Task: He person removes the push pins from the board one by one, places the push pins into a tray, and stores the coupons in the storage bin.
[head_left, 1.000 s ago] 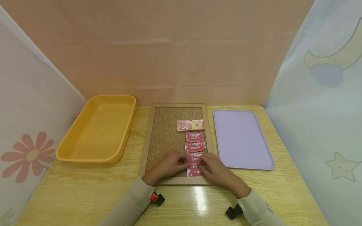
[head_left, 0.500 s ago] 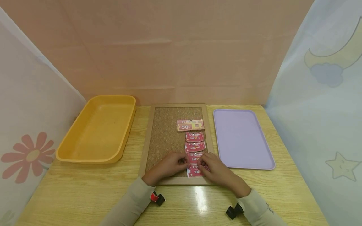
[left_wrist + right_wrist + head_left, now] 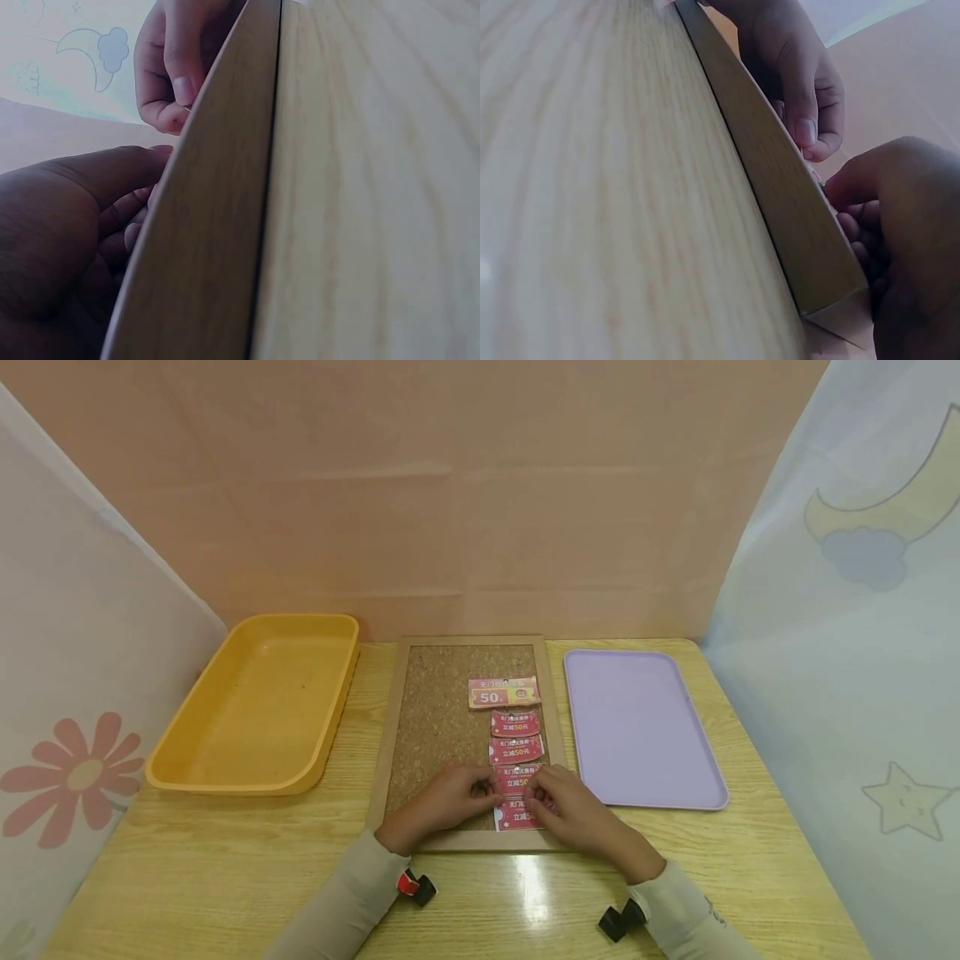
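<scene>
A red coupon (image 3: 516, 816) lies lowest in a column of coupons on a wood-framed corkboard (image 3: 438, 718). My left hand (image 3: 453, 797) pinches its upper left corner between thumb and index finger. At its upper right, my right hand (image 3: 570, 806) pinches the same coupon with curled fingers that cover part of it. Just above lies another red coupon (image 3: 517, 781) with a pin at its top. In the right wrist view a tiny dark spot shows by the right thumb; what it is I cannot tell. The board's frame (image 3: 202, 180) hides the coupons in the left wrist view.
More pinned coupons sit higher up, the top one a wider red and yellow coupon (image 3: 504, 693). A deep yellow tray (image 3: 318, 760) stands left of the board, and a flat lilac tray (image 3: 637, 727) lies to its right. All rest on a wooden table (image 3: 480, 910).
Both hands stay at the lowest coupon, with barely any finger movement. The head view has shifted very slightly.
</scene>
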Demonstrator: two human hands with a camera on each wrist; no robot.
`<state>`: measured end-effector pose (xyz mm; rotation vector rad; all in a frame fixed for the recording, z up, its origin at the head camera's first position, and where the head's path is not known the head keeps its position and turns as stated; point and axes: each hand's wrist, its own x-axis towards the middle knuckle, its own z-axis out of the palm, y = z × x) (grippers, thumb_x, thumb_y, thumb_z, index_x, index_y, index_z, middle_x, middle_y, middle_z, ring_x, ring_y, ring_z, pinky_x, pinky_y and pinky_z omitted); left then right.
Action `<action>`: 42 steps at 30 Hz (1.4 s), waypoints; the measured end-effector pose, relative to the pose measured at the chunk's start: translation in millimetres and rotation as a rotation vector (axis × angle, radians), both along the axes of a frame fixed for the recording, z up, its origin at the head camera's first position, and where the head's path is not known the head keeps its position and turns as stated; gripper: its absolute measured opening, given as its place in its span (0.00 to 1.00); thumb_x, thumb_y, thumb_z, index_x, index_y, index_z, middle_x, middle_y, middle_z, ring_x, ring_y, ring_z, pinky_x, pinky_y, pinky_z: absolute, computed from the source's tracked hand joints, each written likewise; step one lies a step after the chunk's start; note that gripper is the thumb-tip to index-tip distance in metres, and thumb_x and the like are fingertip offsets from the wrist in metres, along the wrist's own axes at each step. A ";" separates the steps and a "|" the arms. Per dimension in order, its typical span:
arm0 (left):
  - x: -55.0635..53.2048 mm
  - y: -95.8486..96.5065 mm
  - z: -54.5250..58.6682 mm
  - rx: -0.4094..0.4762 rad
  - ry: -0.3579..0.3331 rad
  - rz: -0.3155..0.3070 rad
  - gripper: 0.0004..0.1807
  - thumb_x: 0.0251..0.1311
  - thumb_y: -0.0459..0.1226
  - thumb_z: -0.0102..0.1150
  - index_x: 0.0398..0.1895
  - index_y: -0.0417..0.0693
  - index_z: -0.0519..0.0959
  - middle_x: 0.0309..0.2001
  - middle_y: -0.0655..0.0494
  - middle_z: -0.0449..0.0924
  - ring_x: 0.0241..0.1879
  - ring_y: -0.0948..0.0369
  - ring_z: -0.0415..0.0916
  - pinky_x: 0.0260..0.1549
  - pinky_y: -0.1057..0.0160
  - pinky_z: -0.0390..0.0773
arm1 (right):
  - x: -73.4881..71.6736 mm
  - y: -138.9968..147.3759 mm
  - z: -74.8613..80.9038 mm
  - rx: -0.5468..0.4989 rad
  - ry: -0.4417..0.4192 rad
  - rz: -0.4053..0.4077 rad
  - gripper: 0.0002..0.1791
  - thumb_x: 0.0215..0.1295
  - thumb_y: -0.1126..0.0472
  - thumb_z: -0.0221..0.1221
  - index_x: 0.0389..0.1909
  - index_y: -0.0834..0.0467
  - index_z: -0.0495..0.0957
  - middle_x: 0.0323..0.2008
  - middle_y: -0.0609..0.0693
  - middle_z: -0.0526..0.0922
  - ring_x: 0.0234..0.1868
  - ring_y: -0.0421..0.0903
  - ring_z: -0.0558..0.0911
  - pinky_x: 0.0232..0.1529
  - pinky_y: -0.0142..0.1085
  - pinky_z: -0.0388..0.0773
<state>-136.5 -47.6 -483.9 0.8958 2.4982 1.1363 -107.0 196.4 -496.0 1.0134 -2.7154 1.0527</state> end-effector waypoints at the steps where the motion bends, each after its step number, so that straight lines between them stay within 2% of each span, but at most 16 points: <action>1: -0.3 0.0 0.0 0.003 0.000 -0.001 0.04 0.63 0.43 0.64 0.30 0.60 0.79 0.26 0.70 0.76 0.26 0.70 0.72 0.27 0.69 0.74 | -0.4 0.4 -0.4 -0.018 -0.007 -0.003 0.02 0.67 0.59 0.59 0.35 0.50 0.75 0.32 0.33 0.71 0.36 0.35 0.70 0.37 0.32 0.70; 9: 0.0 -0.8 2.2 0.003 -0.021 0.005 0.04 0.62 0.43 0.64 0.30 0.59 0.80 0.26 0.69 0.77 0.25 0.70 0.71 0.26 0.68 0.73 | -1.5 4.8 -6.0 -0.152 -0.083 -0.032 0.02 0.67 0.60 0.59 0.35 0.49 0.75 0.32 0.36 0.72 0.32 0.36 0.71 0.32 0.30 0.72; 15: -0.6 -1.0 0.4 0.010 -0.026 0.010 0.04 0.62 0.43 0.64 0.30 0.59 0.80 0.26 0.70 0.77 0.26 0.70 0.72 0.27 0.68 0.74 | -0.6 5.7 -2.5 -0.277 -0.106 -0.057 0.07 0.64 0.67 0.59 0.36 0.51 0.75 0.31 0.39 0.72 0.28 0.38 0.70 0.27 0.31 0.70; 18: -1.0 -1.9 0.2 0.023 -0.041 0.009 0.04 0.63 0.43 0.63 0.31 0.59 0.80 0.27 0.70 0.78 0.27 0.70 0.73 0.29 0.68 0.75 | 1.2 4.6 3.3 -0.329 -0.089 -0.056 0.08 0.64 0.72 0.58 0.35 0.55 0.75 0.30 0.42 0.72 0.26 0.38 0.68 0.24 0.30 0.68; 24: -1.8 -4.7 4.3 0.049 -0.083 0.005 0.04 0.64 0.44 0.62 0.32 0.59 0.80 0.29 0.68 0.78 0.29 0.69 0.73 0.30 0.67 0.75 | 9.3 3.2 29.0 -0.443 -0.057 -0.043 0.09 0.61 0.80 0.54 0.32 0.63 0.72 0.28 0.49 0.73 0.25 0.39 0.68 0.23 0.30 0.68; 26: -1.8 -5.8 5.5 0.051 -0.086 0.006 0.04 0.64 0.44 0.62 0.32 0.59 0.80 0.28 0.68 0.78 0.28 0.68 0.72 0.29 0.67 0.74 | 10.6 4.9 33.7 -0.459 -0.045 -0.066 0.10 0.59 0.81 0.54 0.32 0.64 0.72 0.27 0.51 0.73 0.25 0.40 0.68 0.23 0.30 0.67; 32: -3.8 -8.7 6.6 0.063 -0.118 0.019 0.04 0.64 0.45 0.62 0.32 0.59 0.80 0.29 0.67 0.77 0.28 0.67 0.70 0.28 0.67 0.72 | 8.9 11.6 35.4 -0.485 -0.001 -0.122 0.08 0.56 0.80 0.55 0.31 0.65 0.73 0.27 0.52 0.74 0.27 0.41 0.69 0.26 0.33 0.67; 36: -6.1 -11.8 6.7 0.058 -0.134 0.037 0.05 0.64 0.49 0.60 0.33 0.62 0.80 0.33 0.68 0.79 0.31 0.66 0.73 0.32 0.65 0.74 | 6.9 16.3 35.0 -0.519 0.005 -0.142 0.09 0.55 0.81 0.55 0.30 0.65 0.73 0.27 0.54 0.74 0.29 0.43 0.70 0.29 0.34 0.67; 42: -8.8 -19.3 13.1 0.079 -0.148 0.070 0.06 0.64 0.50 0.60 0.35 0.63 0.81 0.35 0.68 0.80 0.35 0.64 0.75 0.35 0.63 0.76 | 5.4 22.3 35.2 -0.543 0.006 -0.179 0.09 0.56 0.82 0.55 0.30 0.65 0.73 0.26 0.52 0.73 0.29 0.42 0.70 0.30 0.33 0.67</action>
